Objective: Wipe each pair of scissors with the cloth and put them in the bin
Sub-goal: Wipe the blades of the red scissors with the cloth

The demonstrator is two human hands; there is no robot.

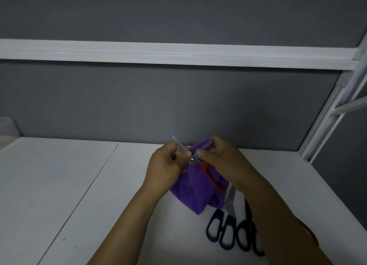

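Observation:
Above the white table, my left hand [166,163] grips the blades of the red-handled scissors [211,176], and the blade tip sticks up past my fingers. My right hand [222,157] pinches the purple cloth [195,193] against the scissors near the pivot. The cloth hangs down behind the red handle to the table. Two more pairs lie on the table under my right forearm: dark-blue-handled scissors [220,229] and black-handled scissors [248,238]. A translucent container [7,125], possibly the bin, is at the far left edge.
The white table [79,185] runs along a grey partition wall with a white rail [178,54]. A white frame post [325,117] stands at the right. Something red [309,231] shows behind my right forearm.

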